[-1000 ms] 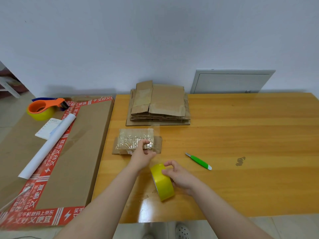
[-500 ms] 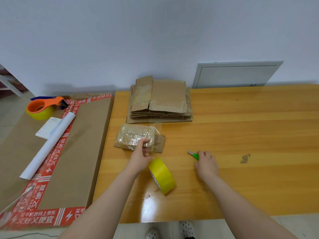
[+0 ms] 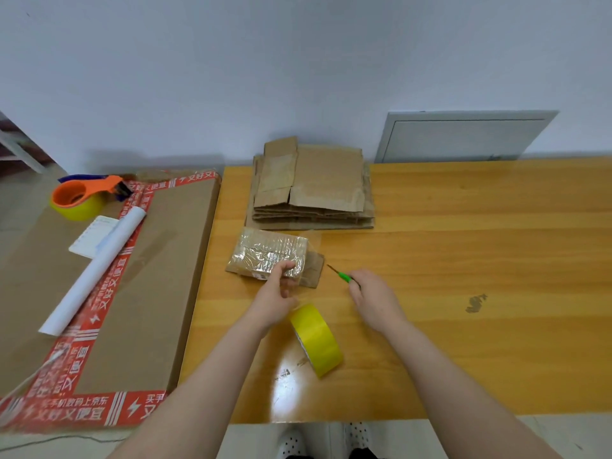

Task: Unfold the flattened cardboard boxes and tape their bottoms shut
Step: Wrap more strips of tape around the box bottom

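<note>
On the table (image 3: 463,226), left hand (image 3: 275,293) pinches taped box (image 3: 261,250), right hand (image 3: 374,299) grips cutter (image 3: 344,277) alongside.

Wooden table (image 3: 463,246): stands against a white wall (image 3: 298,61); one dark stain (image 3: 476,303) on the right half. Grey panel (image 3: 463,137): set in the wall at the far right. Large flat carton (image 3: 159,276): left of the table, edged with red printed tape (image 3: 109,293). On it lie an orange tape dispenser (image 3: 82,197) at the far end, a white sheet (image 3: 87,238) and a white paper roll (image 3: 96,270) partly over the sheet. Spotted shoes (image 3: 291,442): on the floor at the near edge.
</note>
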